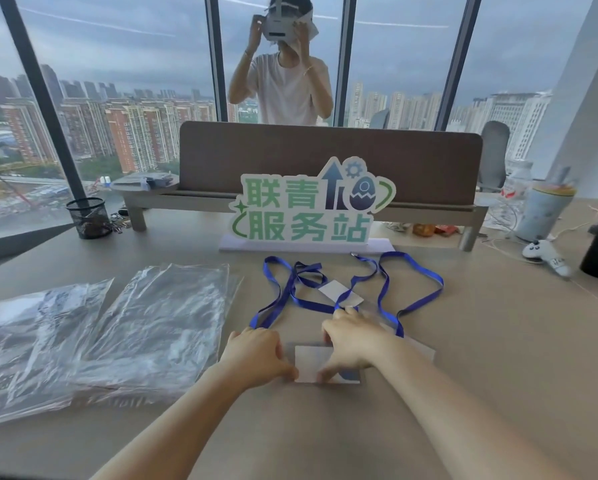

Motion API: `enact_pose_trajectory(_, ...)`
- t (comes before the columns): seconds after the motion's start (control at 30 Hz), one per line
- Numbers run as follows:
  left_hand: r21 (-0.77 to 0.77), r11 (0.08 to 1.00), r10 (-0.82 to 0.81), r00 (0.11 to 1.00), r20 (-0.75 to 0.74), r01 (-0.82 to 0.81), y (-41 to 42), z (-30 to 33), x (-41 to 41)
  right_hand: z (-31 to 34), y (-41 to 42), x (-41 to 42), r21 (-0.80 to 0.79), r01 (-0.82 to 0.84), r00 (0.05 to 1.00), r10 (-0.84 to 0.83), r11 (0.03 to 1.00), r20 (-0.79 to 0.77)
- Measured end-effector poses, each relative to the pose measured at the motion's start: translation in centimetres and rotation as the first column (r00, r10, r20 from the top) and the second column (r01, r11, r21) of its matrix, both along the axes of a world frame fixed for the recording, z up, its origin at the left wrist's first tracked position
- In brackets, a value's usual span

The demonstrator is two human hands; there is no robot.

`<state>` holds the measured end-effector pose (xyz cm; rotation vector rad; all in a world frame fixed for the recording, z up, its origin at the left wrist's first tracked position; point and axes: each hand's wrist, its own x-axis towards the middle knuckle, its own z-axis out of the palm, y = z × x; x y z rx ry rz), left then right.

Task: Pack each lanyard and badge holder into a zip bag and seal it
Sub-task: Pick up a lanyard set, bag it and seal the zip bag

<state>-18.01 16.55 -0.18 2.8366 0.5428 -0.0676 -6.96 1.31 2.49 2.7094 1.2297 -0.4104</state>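
Together, the left hand (pixel 256 355) and right hand (pixel 351 344) are pinching a clear plastic badge holder with a white card (pixel 313 363) flat on the beige table (pixel 498 358). Just beyond, tangled blue ribbon lanyards (pixel 384 289) are lying around another white-carded holder (pixel 340 294). Clear zip bags (pixel 145 327) are lying stacked to the left.

- The badge holder (pixel 313 363) lies on the surface (pixel 481 358) nearest the person, between the left hand (pixel 256 356) and the right hand (pixel 351 344).
- The lanyards (pixel 382 282) lie just behind the hands, looped over a second badge holder (pixel 340 293).
- The zip bags (pixel 93 337) lie to the left.
- The sign (pixel 308 206) stands behind the lanyards.
- The mesh cup (pixel 89 217) stands far left, behind the bags.
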Motion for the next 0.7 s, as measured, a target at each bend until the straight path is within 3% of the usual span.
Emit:
enact_pose_trajectory(0.1, -0.056, 0.998, -0.005, 1.0, 0.013, 0.006, 0.1, 0.0, 0.0, 0.1, 0.3, 0.2, 0.019, 0.023, 1.0, -0.022, 1.0, -0.019)
enact_pose_trajectory(0.27, -0.29, 0.957, 0.006, 0.991, 0.137, 0.034, 0.9, 0.2, -0.4, 0.4, -1.2, 0.3, 0.29, 0.161, 0.971, -0.099, 0.943, -0.218)
enact_pose_trajectory(0.37, -0.485, 0.869, 0.067, 0.949, 0.308, 0.096, 1.9, 0.9, -0.3, 1.4, -3.0, 1.2, 0.515, 0.226, 0.951, -0.071, 0.827, -0.302)
enact_pose_trajectory(0.43, -0.536, 0.83, 0.116, 0.894, 0.434, 0.153, 2.4, 2.1, -0.1, 3.0, -4.5, 1.7, 0.612, 0.312, 0.911, -0.047, 0.727, -0.41)
enact_pose_trajectory(0.5, -0.568, 0.802, 0.187, 0.826, 0.532, 0.184, 2.4, 3.5, 0.2, 5.2, -6.1, 1.5, 0.646, 0.448, 0.811, 0.023, 0.618, -0.585)
enact_pose_trajectory(0.6, -0.602, 0.762, 0.236, 0.763, 0.602, 0.239, 1.5, 5.4, 0.9, 7.4, -7.7, 1.0, 0.559, 0.658, 0.488, 0.279, 0.505, -0.827)
enact_pose_trajectory(0.7, -0.605, 0.741, 0.193, 0.77, 0.608, 0.292, -1.1, 6.5, 1.2, 8.4, -8.0, 0.1, 0.462, 0.754, 0.171, 0.54, 0.467, -0.824)
